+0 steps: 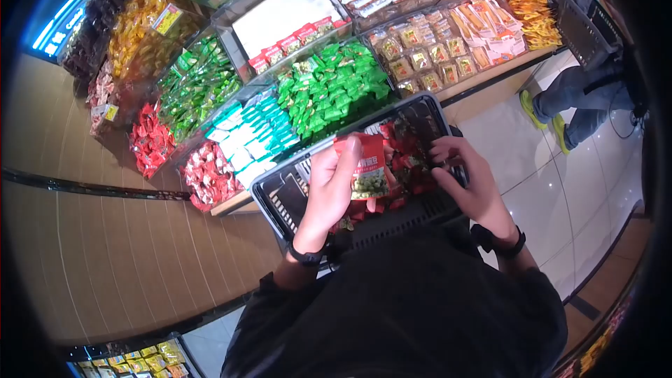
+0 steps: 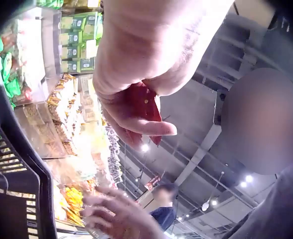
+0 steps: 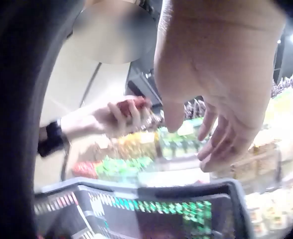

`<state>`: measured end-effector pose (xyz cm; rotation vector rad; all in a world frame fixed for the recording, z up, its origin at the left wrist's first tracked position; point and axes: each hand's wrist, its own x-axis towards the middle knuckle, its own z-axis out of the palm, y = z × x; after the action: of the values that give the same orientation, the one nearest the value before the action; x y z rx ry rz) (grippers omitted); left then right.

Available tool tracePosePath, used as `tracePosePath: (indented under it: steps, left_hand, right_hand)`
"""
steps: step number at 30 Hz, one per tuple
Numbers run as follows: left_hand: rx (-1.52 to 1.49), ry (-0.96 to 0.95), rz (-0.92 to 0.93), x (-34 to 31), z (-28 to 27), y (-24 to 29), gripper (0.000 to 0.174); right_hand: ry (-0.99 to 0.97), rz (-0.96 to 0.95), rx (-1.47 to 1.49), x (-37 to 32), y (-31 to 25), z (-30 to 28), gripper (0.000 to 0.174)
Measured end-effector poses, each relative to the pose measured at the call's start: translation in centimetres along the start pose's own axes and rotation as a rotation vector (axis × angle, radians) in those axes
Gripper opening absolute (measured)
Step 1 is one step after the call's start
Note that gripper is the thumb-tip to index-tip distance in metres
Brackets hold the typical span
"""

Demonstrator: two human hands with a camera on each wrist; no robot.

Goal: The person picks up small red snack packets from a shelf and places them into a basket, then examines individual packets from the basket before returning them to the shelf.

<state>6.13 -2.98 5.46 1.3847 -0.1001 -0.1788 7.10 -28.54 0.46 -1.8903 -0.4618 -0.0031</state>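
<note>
Thumb on its front, my left hand (image 1: 329, 189) grips a small red snack packet (image 1: 371, 166) with green peas pictured on it, held above a black shopping basket (image 1: 399, 227). In the left wrist view the fingers curl round the red packet (image 2: 145, 102). My right hand (image 1: 477, 185) hovers over the basket's right side with nothing in it. The right wrist view shows that hand (image 3: 216, 84) with its fingers loosely bent, above the basket rim (image 3: 111, 185). Several red packets (image 1: 418, 175) lie inside the basket, partly hidden by my hands.
Bins of green packets (image 1: 332, 87), teal packets (image 1: 255, 129) and red sweets (image 1: 208, 175) line the sloping display beyond the basket. Boxed snacks (image 1: 420, 59) fill the shelf to the right. A person's legs (image 1: 584, 98) stand on the tiled floor (image 1: 539, 203) at right.
</note>
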Motion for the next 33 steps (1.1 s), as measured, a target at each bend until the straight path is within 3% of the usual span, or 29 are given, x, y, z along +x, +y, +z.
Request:
tracePosePath:
  steps: [1, 2, 3, 5, 6, 10, 11, 13, 15, 16, 17, 19, 20, 21, 23, 25, 27, 29, 32, 33]
  left_hand:
    - [-0.01, 0.016, -0.007, -0.1, 0.2, 0.0, 0.047]
    - [0.035, 0.079, -0.019, -0.2, 0.4, 0.0, 0.041]
    - [0.275, 0.125, 0.188, 0.3, -0.4, -2.1, 0.035]
    - [0.339, 0.107, 0.089, -0.8, 0.3, -0.1, 0.028]
    - [0.46, 0.13, 0.203, -0.6, 0.0, -1.5, 0.024]
    - [0.456, 0.116, 0.122, -0.9, 0.0, -2.6, 0.022]
    - [0.496, 0.099, 0.345, 0.0, -0.7, -4.1, 0.025]
    - [0.347, 0.058, 0.077, -0.4, -1.4, -3.3, 0.027]
    - [0.359, 0.011, 0.067, 0.3, -2.4, -0.9, 0.028]
    - [0.365, -0.047, 0.022, 0.6, -2.7, -0.2, 0.029]
    - [0.439, -0.074, 0.121, 1.3, -3.1, 0.4, 0.026]
    - [0.627, -0.212, 0.483, 3.9, -4.1, 1.6, 0.024]
    - [0.62, -0.206, 0.291, 3.8, -3.6, 4.6, 0.023]
    - [0.693, -0.204, 0.275, 4.5, -4.0, 6.2, 0.024]
    - [0.743, -0.171, 0.207, 6.6, -5.5, 8.7, 0.019]
    - [0.689, -0.039, -0.059, 8.9, -6.7, 12.3, 0.019]
    - [0.926, 0.056, 0.296, 12.8, -10.5, 12.3, 0.016]
    - [1.221, 0.067, 0.519, 17.0, -14.9, 12.4, 0.013]
    - [1.567, -0.037, 0.481, 22.5, -18.1, 11.1, 0.032]
    - [1.557, -0.036, 0.489, 24.0, -18.4, 10.3, 0.032]
  right_hand:
    - [-0.14, -0.037, 0.178, 0.3, -1.3, 0.2, 0.056]
    - [-0.138, -0.004, 0.256, 0.7, -3.1, 0.9, 0.055]
    - [-0.14, 0.027, 0.333, 0.9, -4.7, 1.8, 0.054]
    - [-0.08, 0.009, 0.326, 1.7, -5.7, 3.1, 0.05]
    - [-0.112, 0.02, 0.298, 2.3, -5.4, 3.5, 0.047]
    - [-0.249, 0.1, 0.421, 3.2, -3.7, 5.0, 0.029]
    - [-0.277, 0.155, 0.455, 3.3, -3.4, 5.2, 0.028]
    - [-0.287, 0.106, 0.411, 4.0, -3.1, 5.6, 0.027]
    - [-0.202, 0.084, 0.568, 5.3, -3.1, 6.2, 0.028]
    - [-0.211, 0.034, 0.474, 6.2, -3.1, 5.8, 0.024]
    - [-0.218, 0.029, 0.468, 7.2, -3.4, 5.1, 0.024]
    - [-0.361, -0.026, 0.23, 9.8, -5.3, 3.3, 0.022]
    - [-0.403, 0.042, 0.342, 11.2, -6.9, 2.8, 0.022]
    - [-0.32, -0.192, 0.217, 12.8, -7.1, 2.9, 0.02]
    - [-0.243, -0.421, -0.003, 16.5, -8.4, 2.5, 0.016]
    - [-0.251, -0.369, 0.115, 20.9, -7.5, 2.2, 0.014]
    - [-0.218, -0.247, 0.138, 24.8, -9.2, 1.0, 0.016]
    - [-0.139, -0.481, -0.193, 29.7, -9.9, -0.2, 0.016]
    - [-0.215, -0.41, -0.329, 37.5, -8.3, 0.4, 0.016]
    - [-0.249, -0.534, -0.519, 40.0, -7.4, 1.0, 0.013]
